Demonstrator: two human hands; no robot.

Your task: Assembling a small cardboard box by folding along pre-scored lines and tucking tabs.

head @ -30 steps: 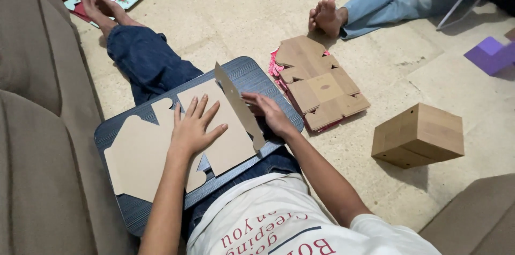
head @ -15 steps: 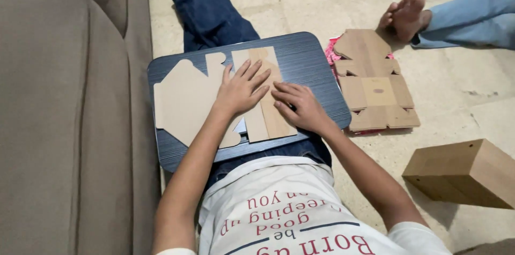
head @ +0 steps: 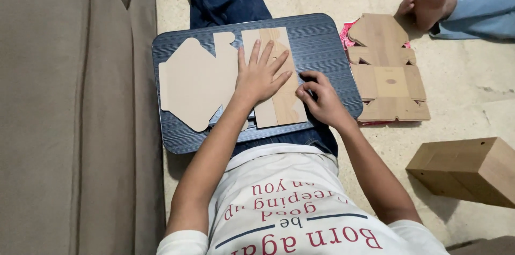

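A flat die-cut cardboard box blank [head: 198, 80] lies on a dark lap board [head: 322, 46] across my legs. One panel of it is folded over and shows a wood-grain print [head: 281, 107]. My left hand [head: 260, 72] presses flat on the blank with fingers spread, across the fold. My right hand [head: 321, 99] rests at the folded panel's right edge, fingers curled, fingertips touching the cardboard and the board.
A brown sofa [head: 70, 110] runs along the left. On the floor to the right lies a stack of flat box blanks [head: 386, 70], and an assembled cardboard box [head: 469, 169] sits nearer me. Another person's bare foot [head: 429, 0] rests beyond the stack.
The raised panel has been folded down flat. My left hand slid onto the fold with fingers spread, and my right hand moved to the panel's right edge. The view has turned.
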